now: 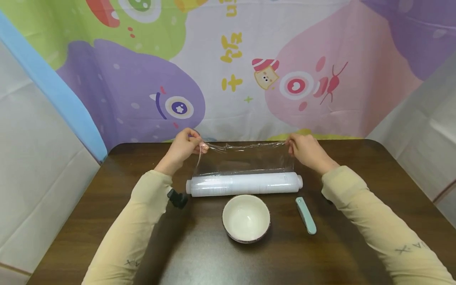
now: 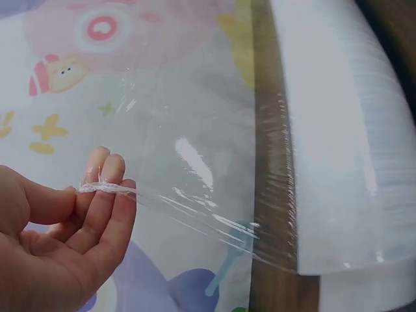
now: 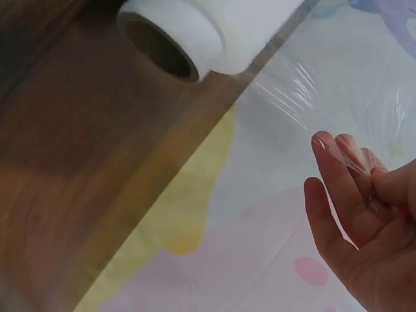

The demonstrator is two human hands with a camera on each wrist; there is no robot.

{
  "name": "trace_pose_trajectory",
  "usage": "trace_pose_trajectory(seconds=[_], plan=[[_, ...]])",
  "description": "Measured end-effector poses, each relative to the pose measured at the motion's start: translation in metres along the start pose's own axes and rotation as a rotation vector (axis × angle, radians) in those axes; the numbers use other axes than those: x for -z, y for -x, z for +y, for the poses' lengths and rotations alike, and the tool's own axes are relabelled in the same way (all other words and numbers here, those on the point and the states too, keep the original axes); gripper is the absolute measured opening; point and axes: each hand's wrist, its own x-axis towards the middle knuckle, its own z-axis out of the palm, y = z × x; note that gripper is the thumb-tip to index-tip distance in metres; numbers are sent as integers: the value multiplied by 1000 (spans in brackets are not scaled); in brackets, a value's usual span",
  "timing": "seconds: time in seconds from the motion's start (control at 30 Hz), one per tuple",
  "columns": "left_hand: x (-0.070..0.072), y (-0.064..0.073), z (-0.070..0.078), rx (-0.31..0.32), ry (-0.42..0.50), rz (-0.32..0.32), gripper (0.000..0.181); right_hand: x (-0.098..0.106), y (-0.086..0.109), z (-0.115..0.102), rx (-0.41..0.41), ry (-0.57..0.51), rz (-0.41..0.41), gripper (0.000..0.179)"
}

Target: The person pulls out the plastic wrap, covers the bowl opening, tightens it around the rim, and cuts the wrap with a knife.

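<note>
A roll of plastic wrap [image 1: 246, 184] lies crosswise on the dark wooden table, its hollow core end [image 3: 159, 49] showing in the right wrist view. From it a clear sheet of plastic wrap [image 1: 246, 160] stretches toward the table's far edge. My left hand [image 1: 186, 145] pinches the sheet's left corner between thumb and fingers, the film bunched there. At the other corner my right hand [image 1: 307, 149] pinches the film with thumb and fingers. A white bowl [image 1: 246, 218] with a dark outside stands in front of the roll.
Right of the bowl lies a closed light-green folding knife or cutter [image 1: 306, 215]. Behind the table [image 1: 199, 253] hangs a cloth [image 1: 213, 111] with cartoon figures. A black wrist device [image 1: 177, 198] sits at the left sleeve.
</note>
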Motion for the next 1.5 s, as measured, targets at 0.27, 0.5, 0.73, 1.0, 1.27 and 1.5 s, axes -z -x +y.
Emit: trace_pose_trajectory(seconds=[0.27, 0.5, 0.73, 1.0, 1.27, 1.5], plan=[[3, -6, 8, 3, 54, 13, 6, 6, -4, -2, -11, -12, 9, 23], [6, -12, 16, 34, 72, 43, 4, 13, -13, -5, -17, -25, 18, 23], [9, -16, 24, 37, 85, 71, 5, 22, -19, -8, -57, -46, 14, 24], [13, -17, 37, 43, 91, 70, 6, 30, -25, -10, -62, -40, 26, 24], [18, -16, 46, 22, 38, 89, 13, 41, -29, -14, -59, -73, 38, 24], [21, -9, 50, 3, 53, 93, 10, 47, -26, -19, -54, -74, 59, 22]])
